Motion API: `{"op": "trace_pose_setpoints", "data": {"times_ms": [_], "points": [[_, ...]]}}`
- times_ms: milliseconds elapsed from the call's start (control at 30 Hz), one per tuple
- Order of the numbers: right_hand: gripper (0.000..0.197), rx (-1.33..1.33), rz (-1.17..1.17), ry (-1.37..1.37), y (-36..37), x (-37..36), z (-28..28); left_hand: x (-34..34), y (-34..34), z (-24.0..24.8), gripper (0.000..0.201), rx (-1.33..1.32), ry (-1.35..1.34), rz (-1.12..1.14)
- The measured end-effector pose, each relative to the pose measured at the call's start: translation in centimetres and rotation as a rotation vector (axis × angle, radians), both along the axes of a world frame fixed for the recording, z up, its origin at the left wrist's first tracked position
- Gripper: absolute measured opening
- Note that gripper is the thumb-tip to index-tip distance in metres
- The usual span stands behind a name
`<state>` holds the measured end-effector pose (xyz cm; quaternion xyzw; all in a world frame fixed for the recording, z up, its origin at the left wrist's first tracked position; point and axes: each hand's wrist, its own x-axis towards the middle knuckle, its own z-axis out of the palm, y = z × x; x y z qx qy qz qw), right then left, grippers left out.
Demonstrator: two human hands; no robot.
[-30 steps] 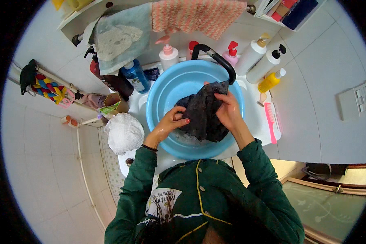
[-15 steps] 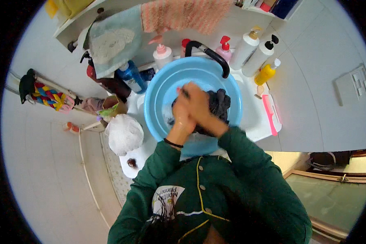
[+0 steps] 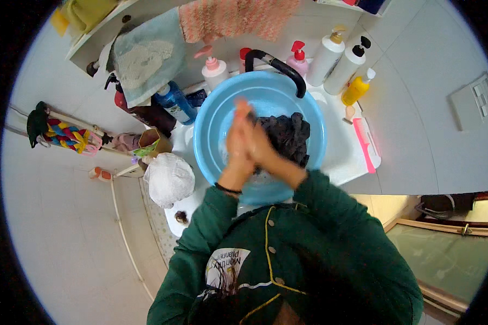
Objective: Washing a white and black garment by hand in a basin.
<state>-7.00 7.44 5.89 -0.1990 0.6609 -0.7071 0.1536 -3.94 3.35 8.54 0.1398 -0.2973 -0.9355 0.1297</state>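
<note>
Over a round light-blue basin [image 3: 205, 146] my left hand [image 3: 236, 142] and my right hand [image 3: 261, 146] are pressed palm to palm, smeared by motion. Their fingers point away from me and lie against each other. A small dark patch shows near the fingertips; what lies between the palms, if anything, is hidden. Just right of the hands, a crumpled wet dark cloth [image 3: 290, 135] rests in the basin, partly behind my right hand. A dark band circles my left wrist. Water with some suds shows on the basin's bottom.
A black curved faucet [image 3: 279, 65] reaches over the basin's far rim. Pump bottles [image 3: 326, 59] stand behind and to the right, near a pink comb [image 3: 365, 143]. On the left are a blue bottle [image 3: 176, 103] and a white bundled cloth [image 3: 169, 180]. Towels [image 3: 149, 59] hang above.
My hands have shifted slightly left and straightened, the right hand now lying alongside the left instead of across it. More of the dark cloth shows. The whole view has tilted a little.
</note>
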Motion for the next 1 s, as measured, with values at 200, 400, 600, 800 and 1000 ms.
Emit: {"op": "trace_pose_setpoints", "data": {"times_ms": [200,400,600,800,1000], "points": [[0.05,-0.088,-0.097,0.03,1.0,-5.8,1.2,-0.3,2.8,0.9,0.045,-0.19,0.15,-0.02],[0.051,-0.098,0.041,-0.109,1.3,-6.7,-1.9,-0.9,3.1,0.2,0.046,-0.149,0.129,-0.02],[0.049,0.147,0.088,0.207,-0.1,-0.6,-0.5,-0.1,-0.7,-0.7,0.046,-0.078,-0.068,0.027],[0.053,-0.431,0.206,-0.082,3.4,-13.6,-14.6,-6.1,3.2,-1.4,0.045,0.295,0.014,-0.075],[0.065,-0.215,-0.065,-0.195,0.2,-3.1,-0.4,-0.1,1.0,-1.3,0.035,-0.272,-0.077,0.124]]}}
